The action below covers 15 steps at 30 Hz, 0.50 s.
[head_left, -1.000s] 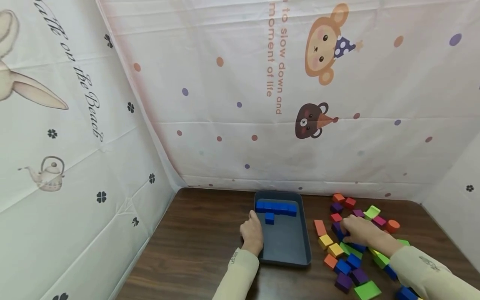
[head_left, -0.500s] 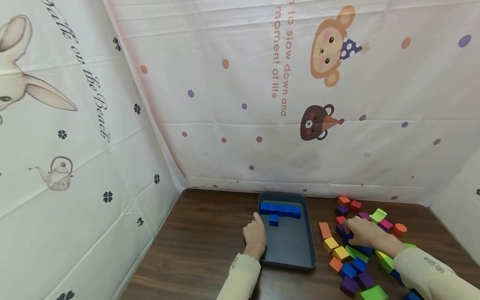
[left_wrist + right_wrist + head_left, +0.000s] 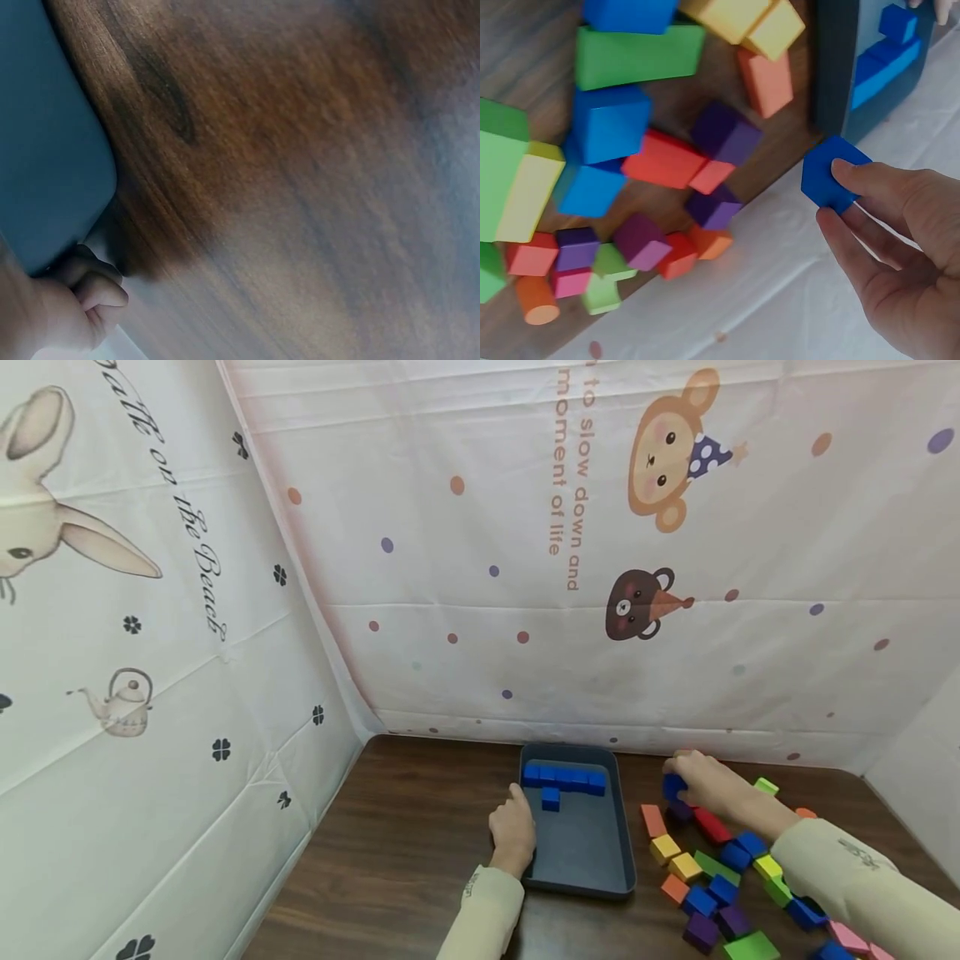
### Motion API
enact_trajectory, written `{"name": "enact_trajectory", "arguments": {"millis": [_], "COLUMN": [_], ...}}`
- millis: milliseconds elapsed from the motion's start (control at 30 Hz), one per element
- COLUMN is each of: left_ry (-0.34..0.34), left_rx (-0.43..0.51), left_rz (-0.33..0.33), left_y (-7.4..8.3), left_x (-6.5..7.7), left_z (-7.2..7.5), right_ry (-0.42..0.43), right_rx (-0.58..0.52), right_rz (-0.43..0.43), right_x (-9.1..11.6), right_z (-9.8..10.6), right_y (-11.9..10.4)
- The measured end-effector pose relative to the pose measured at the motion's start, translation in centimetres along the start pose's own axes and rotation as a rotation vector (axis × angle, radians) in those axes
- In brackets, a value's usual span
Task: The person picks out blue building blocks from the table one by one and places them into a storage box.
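Note:
Between thumb and fingers, my right hand (image 3: 712,787) pinches a blue block (image 3: 829,174), raised above the far part of the block pile. My left hand (image 3: 513,832) grips the left rim of a dark grey tray (image 3: 581,872), its fingers curled at the outer side in the left wrist view. Inside the tray, a row of blue blocks (image 3: 564,778) lies along the far end. One single blue cube (image 3: 551,799) sits just in front of that row, near its left part.
Loose coloured blocks lie right of the tray, among them a red block (image 3: 662,159), yellow cubes (image 3: 685,867), purple blocks (image 3: 702,932) and a green block (image 3: 752,946). White printed cloth (image 3: 450,560) hangs behind the wooden table (image 3: 405,827).
My right hand has lifted the blue block from the pile and moved slightly away from me and left. The left hand stays at the tray's rim. The head view has shifted slightly.

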State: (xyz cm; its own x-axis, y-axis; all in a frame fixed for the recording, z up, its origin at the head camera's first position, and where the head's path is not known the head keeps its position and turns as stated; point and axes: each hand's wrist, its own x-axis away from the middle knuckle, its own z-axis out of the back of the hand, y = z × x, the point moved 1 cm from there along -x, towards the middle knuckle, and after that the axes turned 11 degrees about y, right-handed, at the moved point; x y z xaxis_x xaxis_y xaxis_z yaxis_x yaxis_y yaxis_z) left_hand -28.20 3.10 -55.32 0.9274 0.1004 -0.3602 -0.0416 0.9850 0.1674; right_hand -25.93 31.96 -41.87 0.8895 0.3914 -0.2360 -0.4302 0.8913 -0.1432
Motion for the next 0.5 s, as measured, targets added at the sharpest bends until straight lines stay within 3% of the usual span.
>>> {"name": "enact_trajectory", "arguments": {"millis": [500], "left_ry": [0.006], "left_rx": [0.019], "left_rz": [0.011], "left_y": [0.2], "left_x": [0.2], "left_z": [0.2], "right_ry": [0.095], "right_rx": [-0.03], "right_rz": [0.11], "right_x": [-3.2], "right_z": [-0.3], "right_y": [-4.2]}}
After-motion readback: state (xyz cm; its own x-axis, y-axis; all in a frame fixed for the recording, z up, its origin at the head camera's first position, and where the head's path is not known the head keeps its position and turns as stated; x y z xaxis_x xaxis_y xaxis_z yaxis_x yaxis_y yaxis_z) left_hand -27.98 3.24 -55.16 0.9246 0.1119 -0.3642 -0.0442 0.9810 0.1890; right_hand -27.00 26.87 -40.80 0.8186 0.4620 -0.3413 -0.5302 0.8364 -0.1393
